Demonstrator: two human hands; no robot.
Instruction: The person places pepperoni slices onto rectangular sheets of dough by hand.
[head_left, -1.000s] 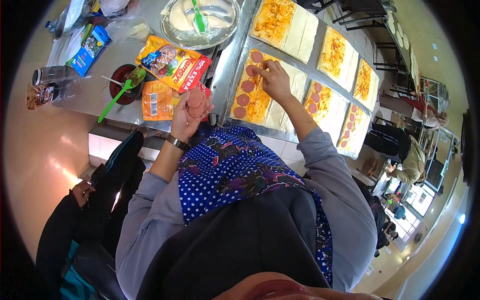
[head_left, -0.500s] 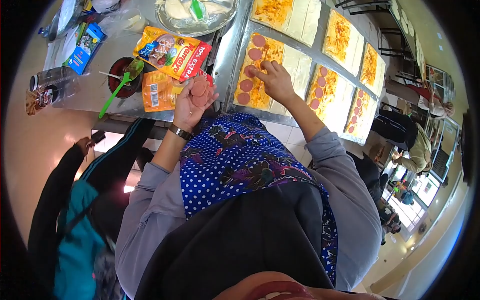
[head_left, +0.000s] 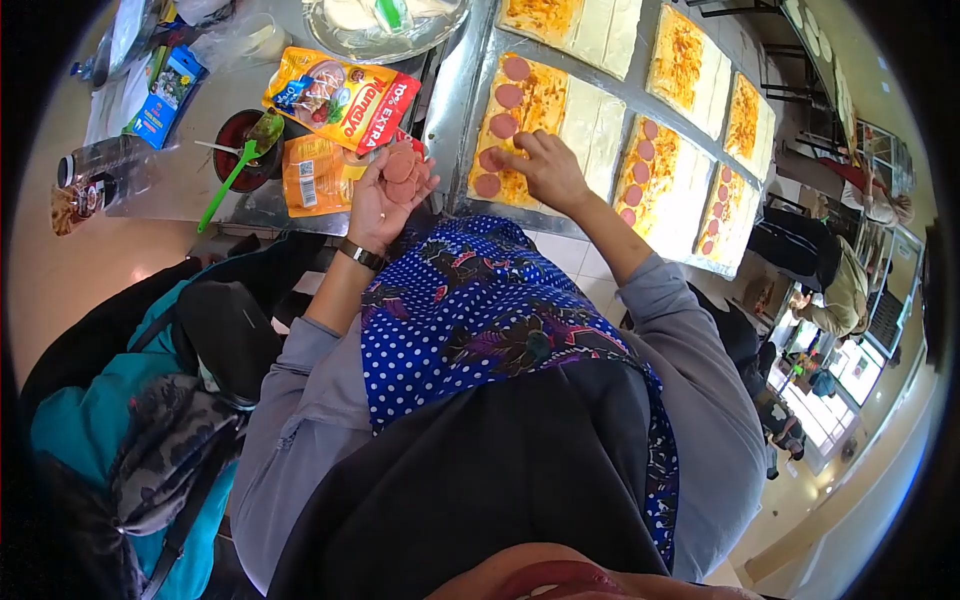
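My left hand (head_left: 382, 208) is palm up, its fingers curled round a small pile of round pink sausage slices (head_left: 403, 172). Over the nearest dough sheet (head_left: 590, 125), my right hand (head_left: 548, 170) reaches with bent fingers, its fingertips beside a slice (head_left: 491, 160) on the orange sauce. Whether those fingers still touch that slice is hard to tell. A column of several slices runs down the left edge of this sheet. Two sheets to the right, one of them here (head_left: 690, 190), also bear slices; the upper sheets (head_left: 682, 65) have sauce and no slices.
Behind my left hand lie a red and yellow pouch (head_left: 345, 100) and an orange pouch (head_left: 308, 178). A green spatula (head_left: 232, 185) leans in a dark red bowl (head_left: 235, 130). A metal platter (head_left: 388, 42) stands at the top. Another person (head_left: 150, 420) is at the lower left.
The person at the lower left has bent closer and a dark cap now shows. My right hand has shifted slightly downward, and the view has moved a little.
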